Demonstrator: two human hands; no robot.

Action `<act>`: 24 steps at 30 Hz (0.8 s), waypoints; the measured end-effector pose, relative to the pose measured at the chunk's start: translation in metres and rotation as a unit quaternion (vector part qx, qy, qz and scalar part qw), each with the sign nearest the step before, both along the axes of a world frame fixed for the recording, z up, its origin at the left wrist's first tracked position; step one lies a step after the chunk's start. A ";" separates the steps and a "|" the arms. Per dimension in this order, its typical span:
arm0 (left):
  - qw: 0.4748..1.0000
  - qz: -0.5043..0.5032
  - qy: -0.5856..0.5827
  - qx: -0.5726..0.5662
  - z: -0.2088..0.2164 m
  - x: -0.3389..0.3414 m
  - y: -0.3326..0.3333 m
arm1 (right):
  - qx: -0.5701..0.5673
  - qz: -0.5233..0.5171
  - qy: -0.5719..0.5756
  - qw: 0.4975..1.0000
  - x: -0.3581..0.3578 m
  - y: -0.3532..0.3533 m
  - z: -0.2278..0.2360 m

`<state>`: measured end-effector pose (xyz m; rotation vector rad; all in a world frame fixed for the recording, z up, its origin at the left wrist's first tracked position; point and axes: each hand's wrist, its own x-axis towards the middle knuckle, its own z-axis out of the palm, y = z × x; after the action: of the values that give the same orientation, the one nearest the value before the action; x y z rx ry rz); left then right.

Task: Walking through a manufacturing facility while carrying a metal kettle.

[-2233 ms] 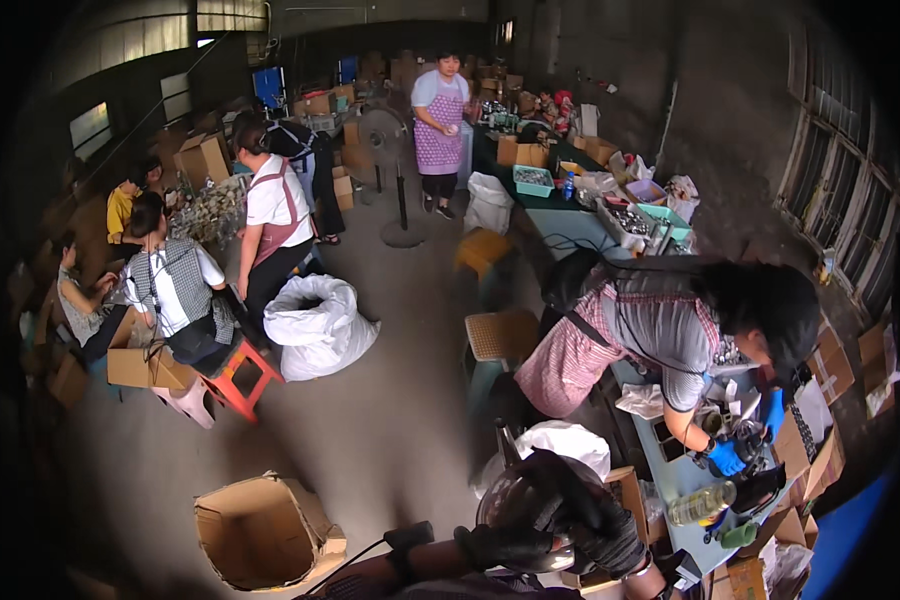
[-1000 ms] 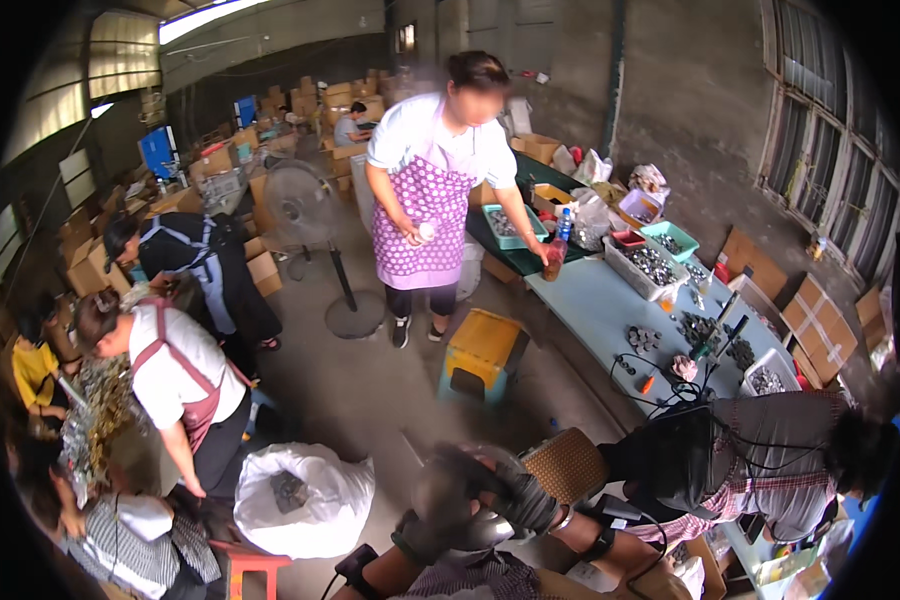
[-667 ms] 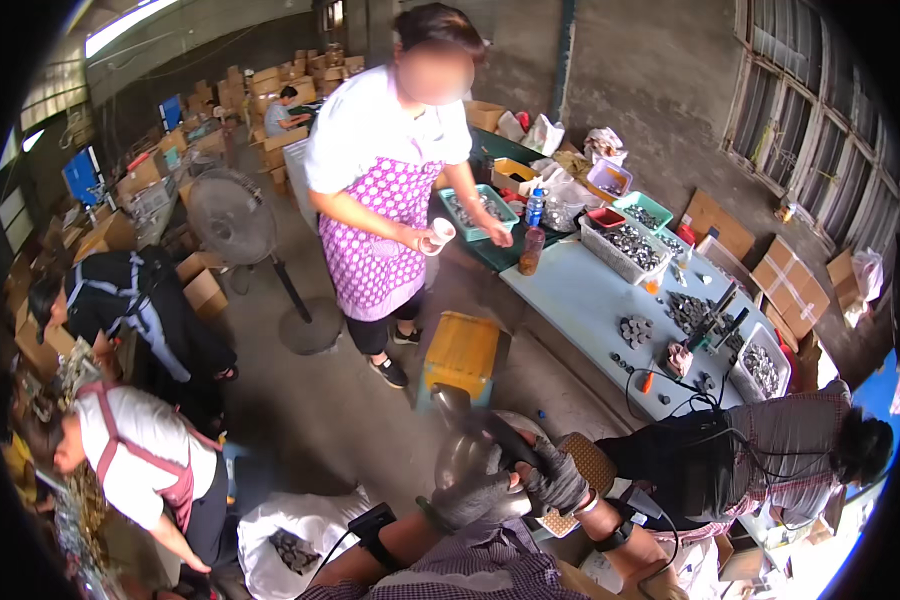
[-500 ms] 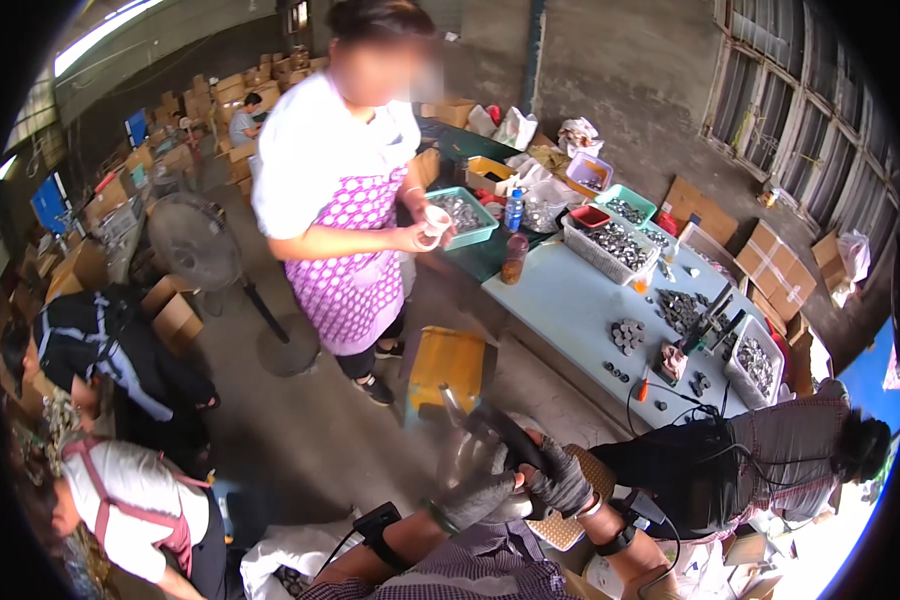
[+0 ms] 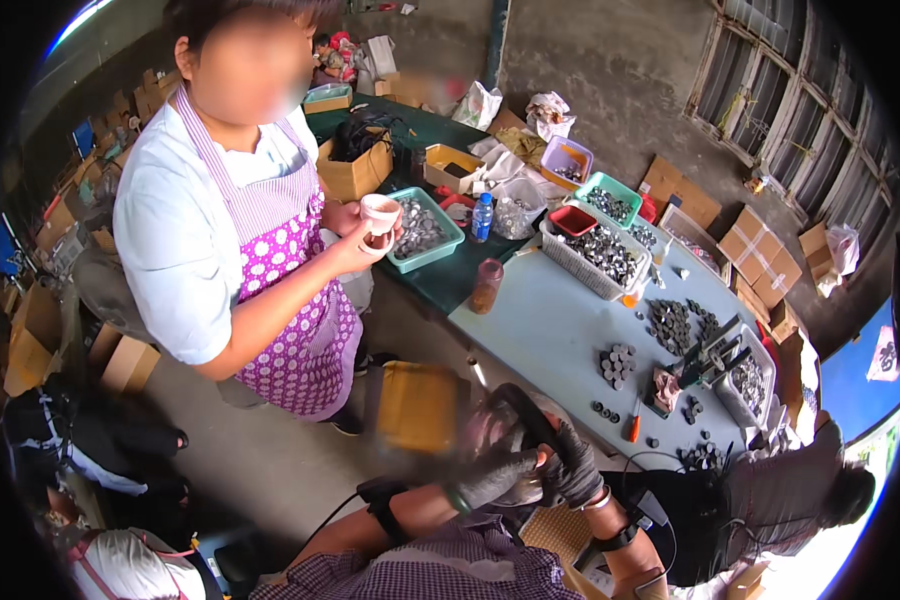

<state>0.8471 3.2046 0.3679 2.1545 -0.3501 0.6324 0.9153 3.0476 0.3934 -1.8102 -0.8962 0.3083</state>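
Both my hands wear grey gloves with bare fingertips and meet low in the middle of the view. My right hand is wrapped around a thick black curved band on a clear, roundish object, blurred and partly hidden. My left hand lies against its near side, its fingertips closed near my right thumb; what they pinch is hidden. A short pale metal tube sticks up just beyond the object. Across from me, a person in a purple patterned apron holds a small white cup.
A blue-topped table at right bears dark round parts, an orange-handled screwdriver and a white basket of metal pieces. A yellow-topped stool stands ahead. Another person bends at the right.
My view has swung, so the aproned person looks larger and farther left. The hands keep close together at the black band, which has tilted a little. The cup is still in that person's hands.
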 end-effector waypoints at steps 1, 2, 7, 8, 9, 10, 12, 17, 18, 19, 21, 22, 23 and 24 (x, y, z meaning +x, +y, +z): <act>0.981 -0.070 0.066 -0.171 0.001 0.019 0.006 | 0.006 -0.019 -0.052 0.998 0.014 0.010 0.007; 0.979 -0.075 0.068 -0.176 0.007 0.035 0.016 | 0.012 -0.042 -0.103 0.994 0.026 0.021 0.014; 0.761 -0.204 0.157 -0.595 0.067 0.101 0.065 | 0.058 -0.087 -0.003 0.995 0.094 0.063 0.012; 0.702 -0.240 0.199 -0.640 0.071 0.113 0.076 | 0.026 -0.095 -0.039 0.994 0.104 0.072 0.020; 0.709 -0.264 0.180 -0.629 0.077 0.127 0.088 | -0.007 -0.102 -0.074 0.992 0.116 0.081 0.027; 0.705 -0.264 0.182 -0.633 0.071 0.140 0.093 | -0.012 -0.103 -0.072 0.992 0.130 0.089 0.030; 0.582 -0.308 0.223 -0.719 0.063 0.171 0.103 | -0.060 -0.105 -0.104 0.987 0.161 0.105 0.032; 0.601 -0.305 0.247 -0.696 0.028 0.235 0.128 | -0.095 -0.078 -0.141 0.982 0.236 0.128 0.009; 0.620 -0.293 0.217 -0.695 0.023 0.249 0.131 | -0.100 -0.073 -0.143 0.982 0.246 0.133 0.009; 0.470 -0.328 0.306 -0.761 0.000 0.260 0.122 | -0.108 -0.076 -0.119 0.984 0.256 0.136 0.009; 0.329 -0.348 0.370 -0.796 -0.006 0.292 0.129 | -0.135 -0.064 -0.112 0.982 0.280 0.128 0.002; 0.342 -0.337 0.349 -0.805 0.008 0.303 0.147 | -0.134 -0.051 -0.110 0.983 0.292 0.128 -0.003; 0.343 -0.334 0.335 -0.812 0.014 0.312 0.159 | -0.136 -0.044 -0.115 0.983 0.297 0.132 -0.002; 0.346 -0.329 0.327 -0.815 0.022 0.323 0.172 | -0.137 -0.041 -0.121 0.982 0.304 0.134 0.001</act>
<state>1.1696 3.3767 0.3896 -0.0184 0.0240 -0.4400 1.2191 3.1821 0.3943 -2.1671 -0.9815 0.1667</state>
